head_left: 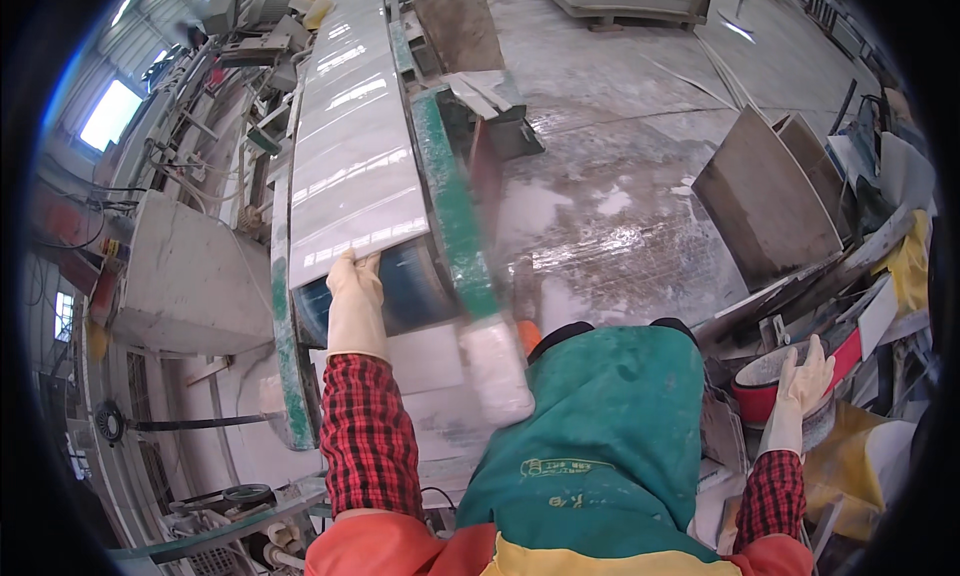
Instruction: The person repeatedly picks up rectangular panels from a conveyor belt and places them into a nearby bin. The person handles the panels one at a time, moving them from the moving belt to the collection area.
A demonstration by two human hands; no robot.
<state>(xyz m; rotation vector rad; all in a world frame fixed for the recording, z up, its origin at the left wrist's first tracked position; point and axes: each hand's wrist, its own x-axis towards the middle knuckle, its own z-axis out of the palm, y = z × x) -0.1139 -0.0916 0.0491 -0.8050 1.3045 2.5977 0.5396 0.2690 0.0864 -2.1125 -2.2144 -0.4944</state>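
- Far left: a large pale block [190, 276] stands beside the conveyor frame. Its visible faces are plain.
- Left of center: a green rail [292, 376], worn and spotted with white, borders the conveyor.
- Conveyor: a glossy white slab [355, 161] lies along it, near end toward the person. A dark blue belt [410, 286] is exposed below that end.
- Left hand [357, 301]: wears a cream glove and reaches forward over the belt. The fingertips touch the slab's near edge. Whether they clamp it cannot be told; the thumb's position is unclear.
- Right of the belt: a second green rail [455, 201] runs beside the slab, with a white wrapped bundle [497, 371] at its near end.
- Center: the person's green apron [600, 416] carries small yellow printing on the front.
- Right hand [803, 376]: gloved alike, released, with fingers extended and spread. It is well apart from the slab.
- Behind the right hand: a round object with a red band [757, 404]. Whether it is a container cannot be told.
- Far right: yellow sheeting [910, 261] hangs among stacked scrap.
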